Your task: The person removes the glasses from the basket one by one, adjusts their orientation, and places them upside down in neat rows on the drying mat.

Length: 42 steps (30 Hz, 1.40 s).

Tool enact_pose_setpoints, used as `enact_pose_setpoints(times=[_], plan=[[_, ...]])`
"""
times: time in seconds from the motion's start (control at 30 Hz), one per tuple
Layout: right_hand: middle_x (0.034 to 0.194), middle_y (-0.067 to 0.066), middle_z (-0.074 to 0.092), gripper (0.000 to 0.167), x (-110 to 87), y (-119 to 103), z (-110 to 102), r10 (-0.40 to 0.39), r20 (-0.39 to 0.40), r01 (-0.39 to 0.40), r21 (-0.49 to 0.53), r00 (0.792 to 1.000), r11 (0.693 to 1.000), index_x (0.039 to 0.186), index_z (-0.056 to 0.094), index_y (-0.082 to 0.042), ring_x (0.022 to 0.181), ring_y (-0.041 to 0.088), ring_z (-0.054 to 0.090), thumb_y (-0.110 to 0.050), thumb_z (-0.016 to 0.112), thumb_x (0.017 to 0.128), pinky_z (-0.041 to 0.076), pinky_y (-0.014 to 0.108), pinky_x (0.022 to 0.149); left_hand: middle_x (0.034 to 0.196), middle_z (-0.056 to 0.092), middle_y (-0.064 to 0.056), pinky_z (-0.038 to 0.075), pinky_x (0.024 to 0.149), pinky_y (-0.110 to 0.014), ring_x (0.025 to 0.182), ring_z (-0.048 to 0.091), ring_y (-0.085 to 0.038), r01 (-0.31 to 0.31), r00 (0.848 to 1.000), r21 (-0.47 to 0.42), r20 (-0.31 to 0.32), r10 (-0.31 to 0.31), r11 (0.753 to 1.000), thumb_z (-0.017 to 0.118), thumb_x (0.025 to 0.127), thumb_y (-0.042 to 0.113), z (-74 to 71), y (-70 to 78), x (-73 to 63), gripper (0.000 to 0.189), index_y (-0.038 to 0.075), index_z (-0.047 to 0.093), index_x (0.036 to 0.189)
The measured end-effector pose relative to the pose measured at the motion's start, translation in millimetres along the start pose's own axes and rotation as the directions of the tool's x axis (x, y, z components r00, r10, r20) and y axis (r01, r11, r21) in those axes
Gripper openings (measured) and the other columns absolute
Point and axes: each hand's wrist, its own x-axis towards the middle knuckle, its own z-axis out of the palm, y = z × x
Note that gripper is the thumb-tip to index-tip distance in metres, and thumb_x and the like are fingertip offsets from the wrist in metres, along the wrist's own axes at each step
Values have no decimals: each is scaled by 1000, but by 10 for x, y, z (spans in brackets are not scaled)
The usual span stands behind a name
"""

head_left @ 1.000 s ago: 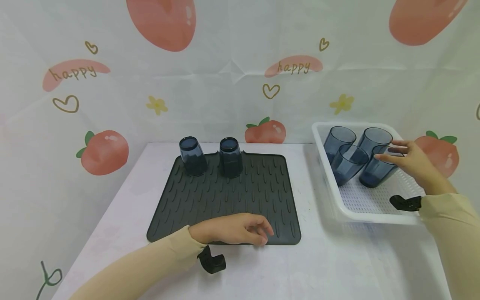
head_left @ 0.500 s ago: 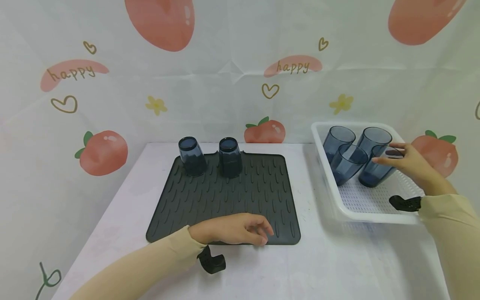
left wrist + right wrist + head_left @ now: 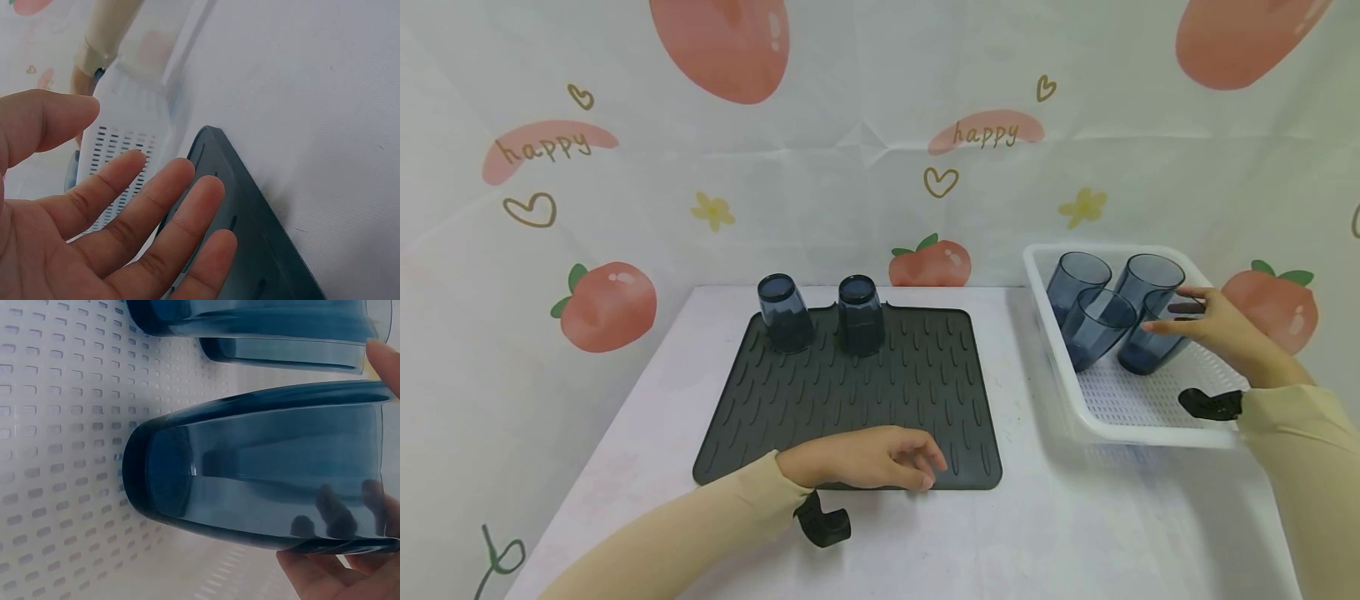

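Observation:
My right hand [image 3: 1236, 337] is at the front right blue glass [image 3: 1148, 354] in the white basket [image 3: 1120, 433], thumb on one side of its upper part and fingers on the other. In the right wrist view, fingertips [image 3: 300, 569] lie along the side of this tilted glass [image 3: 250, 469] near its rim; its base is over the perforated basket floor. More blue glasses [image 3: 1092, 333] stand mouth up close beside it. My left hand [image 3: 868, 458], fingers loosely bent and holding nothing, rests at the front edge of the dark drying mat [image 3: 895, 392].
Two upside-down blue glasses, a left one [image 3: 786, 317] and a right one [image 3: 861, 321], stand at the back of the mat. Behind the white table [image 3: 1000, 533] hangs a backdrop [image 3: 850, 208] printed with peaches. The basket's raised walls surround the glasses on the right.
My right thumb has lowered slightly along the glass, and the fingers have come down behind its rim. The left hand and the glasses have stayed in place.

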Motion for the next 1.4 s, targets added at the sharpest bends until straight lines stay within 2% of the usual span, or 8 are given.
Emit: enact_pose_setpoints(times=[0.53,0.63,0.7,0.8,0.93,1.0,1.17,1.4], plan=[[146,42,21,103,-6,-11,20,-31,-31,30,-36,999,999,148,-6,12,131,57,25,-39,64,92,29,69,102,110,66,-10,50,80,-19,95,66,-20,-7,1000,-9,5,7,1000,60,96,16,2,-6,1,29,4,58,123],[144,42,25,102,-11,-26,26,-39,-45,37,-55,998,998,148,-3,13,130,56,28,-38,65,92,40,62,97,109,66,-8,50,79,-19,95,66,-20,-6,1000,-4,4,6,1000,60,96,17,2,-12,4,29,5,58,123],[143,42,27,101,-22,-45,26,-43,-52,39,-72,998,997,148,-1,14,128,55,31,-37,66,91,50,48,88,109,66,-8,50,79,-19,95,66,-20,-8,1000,0,2,8,1000,60,96,17,2,-15,6,29,5,58,123],[142,42,28,100,-47,-72,22,-43,-51,39,-76,998,996,147,0,16,127,55,33,-36,66,91,52,41,84,109,66,-6,50,79,-20,95,66,-19,-7,1000,3,1,7,1000,60,96,18,2,-16,7,29,6,58,123],[141,41,30,101,-39,-51,25,-39,-60,35,-70,997,997,146,2,16,124,53,36,-36,68,90,54,37,80,106,65,0,50,79,-19,95,66,-18,-4,1000,7,-1,4,1000,60,96,18,2,-12,6,30,6,59,123],[140,40,33,101,-28,-37,32,-37,-82,29,-87,996,996,146,6,16,121,49,40,-38,69,89,50,22,71,106,65,1,50,79,-20,95,66,-18,-5,1000,5,-2,5,1000,60,96,18,2,-6,1,30,6,59,123],[139,40,35,99,-44,-21,36,-41,-103,31,-95,994,995,147,11,14,119,49,42,-39,70,88,43,12,64,106,66,0,50,80,-19,96,66,-18,-1,1000,-5,-1,1,1000,60,96,17,4,-5,-9,29,5,58,123],[138,41,36,96,-141,-98,38,-43,-109,27,-149,993,989,146,15,14,122,55,40,-41,69,88,44,18,67,105,65,1,50,79,-20,95,66,-19,0,1000,10,-8,1,1000,60,96,18,3,-13,-9,29,6,59,123]])
